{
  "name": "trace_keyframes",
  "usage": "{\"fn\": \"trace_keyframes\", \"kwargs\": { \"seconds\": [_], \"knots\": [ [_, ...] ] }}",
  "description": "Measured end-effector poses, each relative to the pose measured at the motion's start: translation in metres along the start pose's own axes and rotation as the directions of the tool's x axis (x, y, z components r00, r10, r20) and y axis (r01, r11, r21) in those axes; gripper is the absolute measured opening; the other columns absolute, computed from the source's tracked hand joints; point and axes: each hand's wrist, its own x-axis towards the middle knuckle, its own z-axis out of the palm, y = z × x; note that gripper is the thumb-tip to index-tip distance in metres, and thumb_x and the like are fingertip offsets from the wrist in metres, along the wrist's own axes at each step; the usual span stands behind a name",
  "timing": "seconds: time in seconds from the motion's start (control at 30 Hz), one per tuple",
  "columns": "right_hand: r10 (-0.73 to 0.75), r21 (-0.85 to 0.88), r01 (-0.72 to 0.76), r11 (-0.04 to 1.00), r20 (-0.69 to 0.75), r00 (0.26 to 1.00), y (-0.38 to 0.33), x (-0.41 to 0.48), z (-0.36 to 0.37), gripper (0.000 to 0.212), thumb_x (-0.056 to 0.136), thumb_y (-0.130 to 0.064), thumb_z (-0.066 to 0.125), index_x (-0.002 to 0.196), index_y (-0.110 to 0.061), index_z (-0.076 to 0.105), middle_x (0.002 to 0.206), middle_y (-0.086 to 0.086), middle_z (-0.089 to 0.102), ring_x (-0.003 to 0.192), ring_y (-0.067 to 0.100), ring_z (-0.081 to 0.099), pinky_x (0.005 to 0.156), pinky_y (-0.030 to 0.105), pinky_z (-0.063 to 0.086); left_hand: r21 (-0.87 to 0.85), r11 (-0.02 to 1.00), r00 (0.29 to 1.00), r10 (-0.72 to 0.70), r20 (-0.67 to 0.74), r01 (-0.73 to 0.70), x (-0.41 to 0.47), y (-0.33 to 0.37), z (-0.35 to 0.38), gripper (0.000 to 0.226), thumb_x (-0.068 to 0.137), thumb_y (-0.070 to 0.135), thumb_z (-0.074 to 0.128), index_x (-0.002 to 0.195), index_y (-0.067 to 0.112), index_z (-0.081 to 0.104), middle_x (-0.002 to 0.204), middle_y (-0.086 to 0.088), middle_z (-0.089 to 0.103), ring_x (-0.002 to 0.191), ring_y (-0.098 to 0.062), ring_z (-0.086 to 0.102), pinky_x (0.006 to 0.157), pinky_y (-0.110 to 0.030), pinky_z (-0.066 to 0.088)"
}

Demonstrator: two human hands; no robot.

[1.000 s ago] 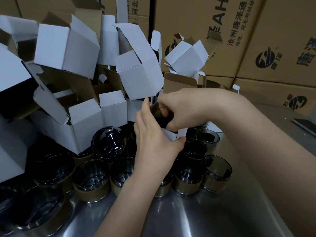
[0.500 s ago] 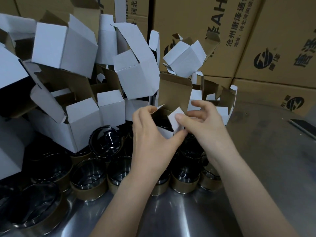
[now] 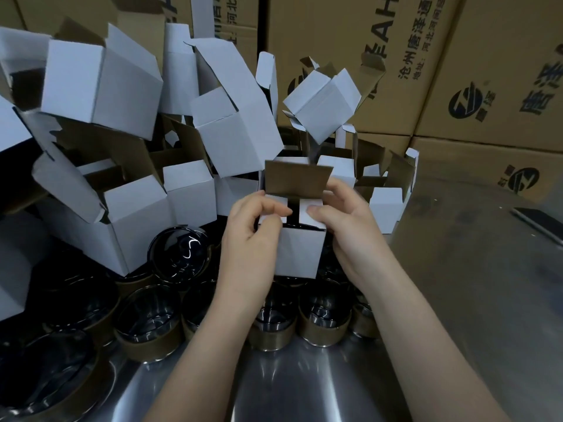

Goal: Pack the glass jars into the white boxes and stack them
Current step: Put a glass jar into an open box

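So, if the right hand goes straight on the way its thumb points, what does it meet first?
Most likely the left hand, whose thumb faces it across a narrow gap on top of the white box.

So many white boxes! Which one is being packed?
Find the steel table before the heap of boxes. The box is between the left hand and right hand. Only its side flaps are folded in under a raised brown lid.

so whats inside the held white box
In the white box only a dark strip shows between the side flaps; flaps, left hand and right hand cover the rest.
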Motion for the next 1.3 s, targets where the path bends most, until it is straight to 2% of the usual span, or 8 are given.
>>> {"fn": "trace_keyframes", "kwargs": {
  "seconds": [0.13, 0.3, 0.43, 0.53, 0.6, 0.93, 1.17, 1.3],
  "knots": [
    [0.013, -0.022, -0.013, 1.0, -0.016, 1.0, 0.005, 0.003, 0.002, 0.028, 0.081, -0.019, 0.05, 0.083, -0.036, 0.073, 0.093, -0.008, 0.071, 0.104, 0.021, 0.062, 0.095, 0.041, 0.046, -0.143, 0.987, 0.997, -0.068, 0.027, 0.071, 0.001, 0.0, 0.002, 0.013, 0.089, 0.012, 0.054, 0.092, 0.024, 0.059, 0.095, 0.008, 0.064, 0.086, 0.0, 0.057, 0.074, -0.015, 0.042],
    [0.038, -0.011, -0.037, 0.999, 0.015, 0.999, 0.007, 0.002, -0.003, 0.034, 0.073, -0.044, 0.046, 0.086, -0.035, 0.077, 0.104, -0.01, 0.072, 0.104, 0.01, 0.063, 0.092, 0.033, 0.047, -0.325, 0.935, 0.99, -0.131, 0.059, 0.143, 0.002, 0.001, -0.002, 0.046, 0.08, 0.022, 0.062, 0.115, 0.049, 0.054, 0.128, 0.011, 0.06, 0.116, -0.007, 0.061, 0.094, -0.03, 0.046],
    [0.028, -0.073, -0.022, 0.997, 0.085, 0.996, 0.007, -0.002, -0.007, 0.05, 0.068, -0.072, 0.052, 0.099, -0.039, 0.074, 0.12, -0.02, 0.064, 0.115, -0.002, 0.056, 0.105, 0.036, 0.04, -0.324, 0.935, 0.989, -0.128, 0.079, 0.147, 0.001, 0.004, -0.003, 0.038, 0.079, 0.022, 0.048, 0.106, 0.031, 0.073, 0.11, 0.002, 0.072, 0.104, -0.015, 0.067, 0.085, -0.032, 0.052],
    [0.026, -0.14, -0.004, 0.99, 0.158, 0.987, 0.006, -0.005, -0.011, 0.048, 0.064, -0.066, 0.065, 0.107, -0.043, 0.069, 0.132, -0.025, 0.053, 0.121, -0.002, 0.051, 0.108, 0.035, 0.041, -0.449, 0.868, 0.977, -0.184, 0.108, 0.213, 0.0, 0.006, -0.003, 0.037, 0.081, 0.039, 0.048, 0.099, 0.024, 0.077, 0.102, -0.002, 0.074, 0.091, -0.014, 0.071, 0.069, -0.025, 0.056],
    [0.011, -0.121, 0.011, 0.993, 0.181, 0.983, 0.006, -0.006, -0.014, 0.045, 0.065, -0.06, 0.069, 0.107, -0.043, 0.068, 0.122, -0.019, 0.061, 0.114, 0.002, 0.057, 0.103, 0.034, 0.047, -0.396, 0.897, 0.98, -0.168, 0.102, 0.195, 0.0, 0.006, -0.003, 0.034, 0.083, 0.046, 0.052, 0.097, 0.027, 0.076, 0.104, -0.001, 0.073, 0.095, -0.015, 0.07, 0.075, -0.029, 0.057],
    [-0.082, -0.057, 0.092, 0.994, 0.171, 0.982, 0.003, -0.007, -0.014, 0.021, 0.082, -0.041, 0.067, 0.102, -0.037, 0.072, 0.108, 0.01, 0.064, 0.102, 0.019, 0.063, 0.093, 0.041, 0.052, -0.324, 0.944, 0.992, -0.026, 0.12, 0.064, 0.001, 0.001, -0.002, 0.019, 0.083, 0.03, 0.064, 0.1, 0.033, 0.071, 0.092, 0.01, 0.071, 0.091, -0.009, 0.066, 0.078, -0.028, 0.054],
    [-0.058, -0.032, 0.066, 0.997, 0.208, 0.976, 0.004, -0.005, -0.02, 0.027, 0.082, -0.031, 0.068, 0.108, -0.027, 0.07, 0.116, 0.005, 0.066, 0.109, 0.018, 0.062, 0.094, 0.035, 0.054, -0.272, 0.962, 0.985, 0.019, 0.173, 0.029, 0.002, -0.002, -0.004, 0.012, 0.085, 0.027, 0.061, 0.085, 0.035, 0.069, 0.095, 0.015, 0.068, 0.087, -0.01, 0.063, 0.075, -0.036, 0.054],
    [-0.049, -0.038, 0.059, 0.998, 0.222, 0.974, 0.005, -0.006, -0.022, 0.025, 0.08, -0.031, 0.068, 0.105, -0.029, 0.071, 0.122, -0.006, 0.063, 0.11, 0.001, 0.06, 0.088, 0.021, 0.05, -0.281, 0.958, 0.977, 0.011, 0.215, 0.051, 0.001, -0.001, -0.004, 0.014, 0.083, 0.025, 0.06, 0.078, 0.036, 0.068, 0.098, 0.029, 0.067, 0.09, -0.001, 0.066, 0.072, -0.025, 0.056]
  ]
}}
